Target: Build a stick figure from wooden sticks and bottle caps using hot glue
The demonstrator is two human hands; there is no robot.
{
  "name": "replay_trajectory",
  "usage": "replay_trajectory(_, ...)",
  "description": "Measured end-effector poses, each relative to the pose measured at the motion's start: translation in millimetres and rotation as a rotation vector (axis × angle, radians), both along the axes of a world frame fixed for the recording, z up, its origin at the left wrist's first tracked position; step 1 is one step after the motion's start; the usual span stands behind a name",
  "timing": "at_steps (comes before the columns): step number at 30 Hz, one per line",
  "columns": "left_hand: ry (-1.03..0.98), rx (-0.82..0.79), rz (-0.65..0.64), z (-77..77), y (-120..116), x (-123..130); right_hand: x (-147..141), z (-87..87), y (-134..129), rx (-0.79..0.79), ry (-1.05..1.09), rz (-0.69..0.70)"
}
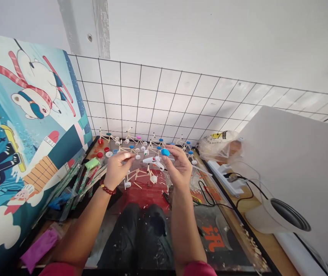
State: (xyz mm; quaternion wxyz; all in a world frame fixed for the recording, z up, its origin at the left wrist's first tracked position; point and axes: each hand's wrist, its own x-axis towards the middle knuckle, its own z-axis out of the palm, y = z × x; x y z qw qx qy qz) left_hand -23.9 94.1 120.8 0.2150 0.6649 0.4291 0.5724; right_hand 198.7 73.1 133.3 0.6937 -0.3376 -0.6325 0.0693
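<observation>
White tiled wall [198, 99] with dark grid lines at far side; cluttered table [227, 230] below, cartoon poster [23, 126] propped at left. Left hand [118, 165] pinches a thin wooden stick [131, 155] between fingertips. Right hand [178, 164] grips a blue bottle cap [165, 152] at its fingertips, raised above the table centre. White glue gun [154, 161] lies between the hands. Stick-and-cap models [141, 143] stand far behind. Power strip [228, 178] and plastic bag [218, 145] at right
</observation>
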Motion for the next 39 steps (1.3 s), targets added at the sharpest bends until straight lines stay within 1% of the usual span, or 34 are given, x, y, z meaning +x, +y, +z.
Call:
replay_trajectory(2,0.204,-0.087,-0.054,-12.7,9,3,2,0.3,0,-0.01,0.02,-0.008)
replay_trajectory(5,0.469,-0.273,-0.13,-29.7,23,0,6,2.5,-3,-0.012,0.044,-0.007)
replay_trajectory(7,0.595,-0.345,-0.166,-38.2,30,-5,9,4.1,-5,-0.02,0.056,-0.002)
replay_trajectory(9,0.667,-0.383,-0.194,-43.9,34,-9,11,5.3,-6,-0.032,0.061,-0.01)
replay_trajectory(12,0.679,-0.4,-0.209,-48.2,37,-10,14,5.9,-6,-0.033,0.069,-0.026)
replay_trajectory(16,0.668,-0.409,-0.207,-49.6,37,-5,15,5.5,-6,-0.027,0.094,-0.009)
replay_trajectory(19,0.632,-0.422,-0.213,-49.3,36,-3,15,5.6,-6,-0.027,0.094,-0.007)
replay_trajectory(24,0.557,-0.43,-0.181,-45.9,35,-7,15,6.0,-6,-0.038,0.058,-0.031)
replay_trajectory(27,0.646,-0.472,-0.178,-46.3,36,-9,15,5.3,-5,-0.042,0.048,-0.039)
replay_trajectory(30,0.738,-0.476,-0.177,-51.1,38,-9,15,4.2,-4,-0.047,0.037,-0.036)
replay_trajectory(34,0.767,-0.465,-0.178,-57.7,39,-4,13,3.6,-4,-0.052,0.046,-0.011)
replay_trajectory(39,0.78,-0.447,-0.183,-58.3,38,-1,11,4.4,-4,-0.055,0.039,-0.004)
